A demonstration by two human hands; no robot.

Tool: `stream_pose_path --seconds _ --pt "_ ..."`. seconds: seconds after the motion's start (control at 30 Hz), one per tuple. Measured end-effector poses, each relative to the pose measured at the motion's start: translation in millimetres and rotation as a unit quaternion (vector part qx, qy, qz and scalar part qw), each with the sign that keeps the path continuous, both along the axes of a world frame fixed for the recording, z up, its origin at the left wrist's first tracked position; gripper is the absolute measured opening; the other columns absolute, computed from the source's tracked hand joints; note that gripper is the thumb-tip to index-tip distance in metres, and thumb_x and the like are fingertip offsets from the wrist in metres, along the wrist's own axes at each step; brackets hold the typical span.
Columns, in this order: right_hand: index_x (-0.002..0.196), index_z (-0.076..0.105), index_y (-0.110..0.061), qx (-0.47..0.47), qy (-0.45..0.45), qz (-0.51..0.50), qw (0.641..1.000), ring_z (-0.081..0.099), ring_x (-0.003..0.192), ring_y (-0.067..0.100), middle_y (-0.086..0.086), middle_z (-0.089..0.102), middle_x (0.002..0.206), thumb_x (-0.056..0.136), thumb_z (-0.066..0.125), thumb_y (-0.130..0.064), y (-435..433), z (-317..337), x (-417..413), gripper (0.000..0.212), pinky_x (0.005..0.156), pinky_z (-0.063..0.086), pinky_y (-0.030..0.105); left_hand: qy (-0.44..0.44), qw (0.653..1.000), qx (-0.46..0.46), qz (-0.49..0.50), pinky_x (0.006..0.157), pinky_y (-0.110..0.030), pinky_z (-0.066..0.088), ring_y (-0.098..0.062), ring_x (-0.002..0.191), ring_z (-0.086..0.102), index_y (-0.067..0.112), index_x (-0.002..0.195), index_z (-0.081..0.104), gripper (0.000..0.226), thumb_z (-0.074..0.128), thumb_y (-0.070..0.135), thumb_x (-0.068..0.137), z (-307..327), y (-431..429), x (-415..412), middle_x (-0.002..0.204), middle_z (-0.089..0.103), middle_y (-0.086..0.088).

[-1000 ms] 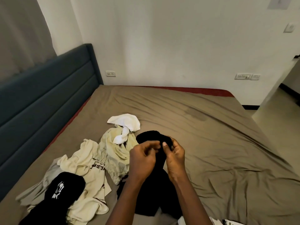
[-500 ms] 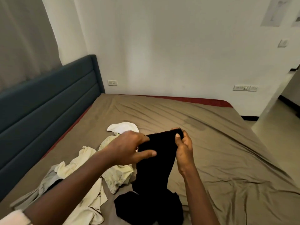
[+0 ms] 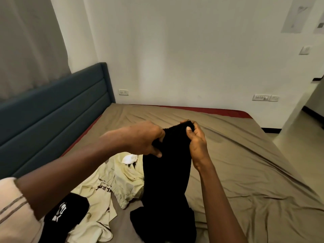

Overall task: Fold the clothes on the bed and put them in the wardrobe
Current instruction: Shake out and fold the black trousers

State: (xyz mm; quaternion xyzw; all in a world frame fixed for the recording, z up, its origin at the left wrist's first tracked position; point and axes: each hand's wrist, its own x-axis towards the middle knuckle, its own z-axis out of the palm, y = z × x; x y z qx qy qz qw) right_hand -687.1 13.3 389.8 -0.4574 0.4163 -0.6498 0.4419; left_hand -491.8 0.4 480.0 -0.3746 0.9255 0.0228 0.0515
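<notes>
A long black garment (image 3: 166, 172) hangs upright above the bed (image 3: 236, 155), its lower end bunched on the sheet. My left hand (image 3: 145, 140) grips its left side near the top. My right hand (image 3: 195, 139) pinches the top right corner. A cream T-shirt with dark lettering (image 3: 103, 193) lies crumpled to the left, with a small white cloth (image 3: 129, 158) beyond it and a black garment with a white print (image 3: 68, 214) at the near left. No wardrobe is in view.
A blue padded headboard (image 3: 52, 116) runs along the left, with a grey curtain (image 3: 31, 41) above it. A white wall with sockets closes off the far side. Tiled floor and a doorway (image 3: 308, 127) lie to the right of the bed.
Both hands have lifted the black garment higher and spread its top edge apart. The view has tilted upward, showing more wall.
</notes>
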Motion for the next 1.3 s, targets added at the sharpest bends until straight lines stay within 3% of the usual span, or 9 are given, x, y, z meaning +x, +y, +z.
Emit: stream_pose_path --seconds 0.2,0.37,0.53,0.73,0.9,1.07,1.17,1.23,1.3 --pt "0.114 0.062 -0.009 -0.001 -0.010 -0.013 1.000 0.062 0.092 0.011 0.000 0.066 0.102 0.107 0.043 -0.005 3 -1 2 0.021 0.083 0.051 0.023 0.072 0.997 0.026 -0.006 0.059 -0.026 0.034 -0.005 0.065 0.051 0.036 0.079 0.049 0.032 0.076 0.050 0.089 -14 2 8 0.072 0.054 0.012" --pt "0.110 0.064 -0.013 0.025 0.000 -0.035 0.999 0.062 0.094 0.010 0.000 0.065 0.103 0.108 0.042 -0.005 5 -15 2 0.023 0.086 0.050 0.024 -0.018 0.998 0.038 -0.041 0.074 -0.042 0.055 -0.016 0.079 0.062 0.027 0.094 0.057 0.018 0.061 0.044 0.098 -42 0 17 0.085 0.061 0.007" --pt "0.109 0.064 -0.015 0.050 0.007 -0.038 0.998 0.063 0.094 0.009 -0.001 0.067 0.105 0.108 0.042 -0.005 12 -25 5 0.025 0.088 0.051 0.024 -0.010 0.998 -0.002 -0.065 0.071 -0.035 0.052 -0.013 0.073 0.062 0.020 0.094 0.057 0.030 0.063 0.049 0.098 -49 5 14 0.075 0.065 0.006" --pt "0.108 0.063 -0.015 0.077 -0.012 -0.044 0.996 0.064 0.100 0.021 0.008 0.067 0.106 0.108 0.043 -0.008 16 -34 2 0.021 0.095 0.052 0.039 0.179 0.984 0.010 -0.022 0.061 -0.040 0.049 -0.012 0.066 0.058 0.024 0.097 0.059 0.050 0.048 0.073 0.094 -65 1 26 0.076 0.061 0.005" --pt "0.108 0.062 -0.014 0.093 -0.062 -0.023 0.993 0.068 0.091 0.015 0.005 0.069 0.100 0.109 0.043 -0.008 18 -29 3 0.020 0.083 0.056 0.028 0.391 0.919 0.007 0.040 0.051 -0.034 0.047 -0.014 0.064 0.062 0.030 0.094 0.062 0.019 0.071 0.047 0.094 -71 8 27 0.072 0.064 0.007" --pt "0.100 0.066 -0.025 0.156 0.158 -0.114 0.968 0.069 0.101 0.028 0.001 0.073 0.101 0.096 0.050 -0.031 6 -33 6 0.018 0.097 0.054 0.054 0.458 0.880 0.060 0.105 0.058 -0.045 0.053 -0.022 0.072 0.063 0.030 0.104 0.050 0.037 0.076 0.045 0.083 -75 9 15 0.085 0.064 0.004" --pt "0.119 0.064 -0.032 -0.022 0.308 -0.217 0.926 0.060 0.122 0.013 -0.011 0.067 0.122 0.096 0.050 -0.042 14 -27 17 0.028 0.114 0.039 0.051 0.377 0.920 0.006 0.106 0.059 -0.041 0.047 -0.015 0.069 0.059 0.030 0.106 0.046 0.037 0.076 0.036 0.086 -72 9 7 0.081 0.060 0.010" --pt "0.127 0.065 -0.024 -0.147 0.376 -0.158 0.901 0.054 0.131 0.008 -0.010 0.065 0.130 0.103 0.047 -0.044 15 -18 26 0.036 0.125 0.022 0.047 0.348 0.933 0.004 0.088 0.062 -0.043 0.048 -0.018 0.071 0.058 0.029 0.106 0.044 0.036 0.072 0.035 0.085 -71 12 1 0.080 0.059 0.010" --pt "0.104 0.067 -0.019 -0.165 0.400 -0.091 0.897 0.063 0.105 0.004 -0.010 0.070 0.103 0.103 0.047 -0.050 13 -14 34 0.037 0.119 0.031 0.045 0.366 0.927 0.015 0.079 0.063 -0.049 0.050 -0.021 0.072 0.059 0.029 0.103 0.043 0.033 0.066 0.035 0.081 -72 17 -3 0.080 0.061 0.008"
